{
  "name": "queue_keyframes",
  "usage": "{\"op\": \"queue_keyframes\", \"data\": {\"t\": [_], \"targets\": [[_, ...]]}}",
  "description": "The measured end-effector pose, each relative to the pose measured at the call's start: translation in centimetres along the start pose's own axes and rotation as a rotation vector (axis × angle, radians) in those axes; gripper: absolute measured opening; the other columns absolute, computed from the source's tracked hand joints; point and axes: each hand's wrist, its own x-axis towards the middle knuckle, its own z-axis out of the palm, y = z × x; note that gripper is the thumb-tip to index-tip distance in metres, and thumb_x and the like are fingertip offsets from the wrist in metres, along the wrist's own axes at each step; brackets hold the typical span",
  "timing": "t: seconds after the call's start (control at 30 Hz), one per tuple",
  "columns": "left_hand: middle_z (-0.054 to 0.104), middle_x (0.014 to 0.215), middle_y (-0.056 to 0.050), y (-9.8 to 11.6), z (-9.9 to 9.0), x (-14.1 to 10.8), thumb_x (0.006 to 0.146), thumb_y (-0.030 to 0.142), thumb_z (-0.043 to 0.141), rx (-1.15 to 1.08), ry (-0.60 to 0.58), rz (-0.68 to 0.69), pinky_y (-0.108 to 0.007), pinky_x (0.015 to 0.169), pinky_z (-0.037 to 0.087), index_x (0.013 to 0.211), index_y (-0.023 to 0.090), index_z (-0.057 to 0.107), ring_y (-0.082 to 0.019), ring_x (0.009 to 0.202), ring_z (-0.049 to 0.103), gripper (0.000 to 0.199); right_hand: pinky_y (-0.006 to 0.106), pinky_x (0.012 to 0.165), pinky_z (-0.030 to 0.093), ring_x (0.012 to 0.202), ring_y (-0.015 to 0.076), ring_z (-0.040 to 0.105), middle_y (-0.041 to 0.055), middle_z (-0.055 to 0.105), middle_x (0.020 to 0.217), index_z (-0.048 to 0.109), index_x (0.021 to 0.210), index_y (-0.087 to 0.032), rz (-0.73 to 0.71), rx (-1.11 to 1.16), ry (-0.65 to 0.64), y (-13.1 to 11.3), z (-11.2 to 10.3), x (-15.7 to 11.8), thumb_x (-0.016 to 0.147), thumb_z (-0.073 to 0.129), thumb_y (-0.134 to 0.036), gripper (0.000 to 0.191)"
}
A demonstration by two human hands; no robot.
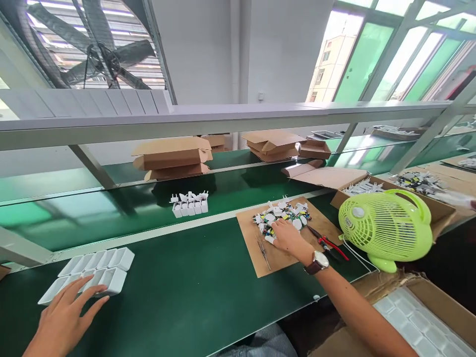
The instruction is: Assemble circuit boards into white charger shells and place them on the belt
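Note:
My left hand [70,312] is spread with its fingers apart, over the near edge of a white compartment tray [111,277] at the left of the green table [178,292]. Farther right, my right hand [290,238], with a watch on the wrist, reaches into a pile of small white plug parts and circuit pieces [293,213]. The pile lies on a brown cardboard sheet [275,263]. The right fingertips are among the parts, and what they hold, if anything, cannot be made out. Tweezers [263,252] and red-handled pliers [325,241] lie on the sheet.
A green fan [386,225] stands at the right, before an open carton [442,215] of white parts. White blocks with plugs [190,206] stand on the far surface. Brown boxes [174,153] are stacked behind. A carton of trays [420,317] sits lower right. Another person's hand [472,204] shows far right.

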Motion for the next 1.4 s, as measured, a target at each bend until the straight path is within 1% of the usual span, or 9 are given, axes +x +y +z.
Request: {"op": "queue_keyframes", "data": {"t": [0.17, 0.3, 0.43, 0.6, 0.67, 0.77, 0.87, 1.03, 1.4], "targets": [[0.076, 0.108, -0.007, 4.1, 0.7, 2.2, 0.09, 0.053, 0.05, -0.111, 0.059, 0.213, -0.052, 0.076, 0.061, 0.073, 0.03, 0.073, -0.035, 0.099, 0.071, 0.036, 0.04, 0.09, 0.041, 0.099, 0.0328, 0.057, 0.0146, 0.068, 0.088, 0.06, 0.083, -0.019, 0.034, -0.004, 0.057, -1.3, 0.9, -0.2, 0.069, 0.059, -0.002, 0.022], [0.068, 0.131, -0.01, 9.1, 2.9, 3.0, 0.094, 0.055, 0.049, -0.271, -0.15, 0.253, -0.043, 0.087, 0.061, 0.086, 0.026, 0.072, -0.03, 0.109, 0.07, 0.038, 0.04, 0.085, 0.047, 0.099, 0.0312, 0.058, 0.0134, 0.067, 0.096, 0.061, 0.091, -0.017, 0.087, 0.019, 0.118, -1.0, 0.1, -0.6, 0.069, 0.057, -0.004, 0.026], [0.062, 0.141, -0.01, 13.6, 5.4, 4.1, 0.096, 0.045, 0.047, -0.415, -0.352, 0.247, -0.04, 0.096, 0.058, 0.086, 0.024, 0.069, -0.027, 0.119, 0.067, 0.032, 0.041, 0.087, 0.055, 0.106, 0.0284, 0.063, 0.0126, 0.066, 0.122, 0.058, 0.124, -0.018, 0.09, 0.252, 0.246, -1.3, -1.4, -1.4, 0.084, 0.059, -0.019, 0.041], [0.064, 0.134, -0.009, 17.0, 8.0, 6.4, 0.089, 0.041, 0.057, -0.659, -0.416, 0.173, -0.04, 0.101, 0.056, 0.086, 0.023, 0.063, -0.026, 0.117, 0.067, 0.02, 0.043, 0.092, 0.057, 0.103, 0.025, 0.067, 0.0083, 0.066, 0.124, 0.054, 0.14, -0.027, -0.154, 0.574, 0.168, -5.0, -1.5, -1.4, 0.088, 0.065, -0.031, 0.053], [0.067, 0.127, -0.008, 17.8, 9.0, 6.9, 0.085, 0.04, 0.064, -0.772, -0.42, 0.092, -0.043, 0.102, 0.055, 0.104, 0.024, 0.063, -0.026, 0.114, 0.068, 0.025, 0.041, 0.091, 0.057, 0.098, 0.0236, 0.068, 0.0081, 0.068, 0.119, 0.052, 0.144, -0.026, -0.25, 0.535, 0.063, -7.4, -0.4, -0.3, 0.087, 0.068, -0.029, 0.06], [0.068, 0.125, -0.01, 18.5, 10.6, 7.0, 0.08, 0.038, 0.07, -0.903, -0.441, -0.041, -0.046, 0.105, 0.054, 0.135, 0.023, 0.05, -0.027, 0.114, 0.069, 0.061, 0.041, 0.093, 0.056, 0.102, 0.0251, 0.068, 0.0098, 0.069, 0.119, 0.052, 0.144, -0.021, -0.33, 0.396, -0.032, -10.9, 2.2, 2.4, 0.085, 0.07, -0.025, 0.062], [0.068, 0.128, -0.011, 18.7, 11.9, 6.6, 0.077, 0.036, 0.074, -0.948, -0.428, -0.101, -0.047, 0.108, 0.052, 0.144, 0.022, 0.043, -0.028, 0.119, 0.067, 0.075, 0.047, 0.099, 0.053, 0.113, 0.0305, 0.066, 0.015, 0.068, 0.126, 0.055, 0.141, -0.017, -0.351, 0.293, -0.081, -12.7, 4.3, 5.1, 0.084, 0.072, -0.023, 0.06], [0.065, 0.134, -0.012, 19.0, 12.6, 5.7, 0.08, 0.032, 0.074, -0.939, -0.421, -0.127, -0.045, 0.109, 0.052, 0.15, 0.022, 0.039, -0.028, 0.123, 0.066, 0.079, 0.052, 0.107, 0.047, 0.128, 0.0351, 0.058, 0.0201, 0.061, 0.139, 0.052, 0.143, -0.014, -0.386, 0.262, -0.149, -11.9, 5.0, 7.0, 0.08, 0.078, -0.027, 0.07], [0.053, 0.15, -0.014, 19.2, 12.1, 4.7, 0.089, 0.036, 0.066, -0.803, -0.423, -0.02, -0.047, 0.112, 0.049, 0.156, 0.024, 0.032, -0.03, 0.131, 0.059, 0.076, 0.044, 0.096, 0.051, 0.112, 0.0302, 0.06, 0.0154, 0.065, 0.119, 0.054, 0.142, -0.014, -0.414, 0.235, -0.206, -11.5, 4.8, 6.5, 0.086, 0.063, -0.018, 0.057]]}}
